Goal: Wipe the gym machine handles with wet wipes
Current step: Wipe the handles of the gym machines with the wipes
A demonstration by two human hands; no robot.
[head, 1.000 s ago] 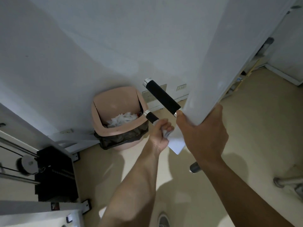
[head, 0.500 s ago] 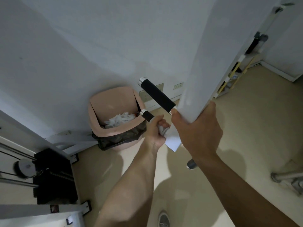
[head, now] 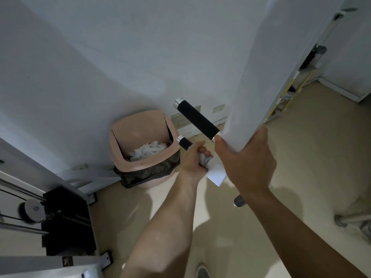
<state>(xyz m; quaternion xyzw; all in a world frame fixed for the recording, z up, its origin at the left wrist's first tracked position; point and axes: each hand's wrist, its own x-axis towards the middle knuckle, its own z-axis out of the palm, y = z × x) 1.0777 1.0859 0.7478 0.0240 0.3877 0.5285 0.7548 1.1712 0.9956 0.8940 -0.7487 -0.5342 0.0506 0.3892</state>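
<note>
Fingers (head: 202, 151) of the left hand (head: 193, 160) curl round the soft, limp wet wipe (head: 205, 162), bunched on the stiff lower handle (head: 184, 143) jutting beyond them, likely best gripped all round, while the right hand (head: 247, 159) clasps the white post (head: 261, 77).

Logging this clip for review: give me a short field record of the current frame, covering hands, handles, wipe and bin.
left hand: grips wet wipe round lower handle
right hand: fingers curled round white machine arm near its end
upper handle: black grip bare, no wipe on it
bin: pink, crumpled white wipes inside
weight stack: black, at left
</note>
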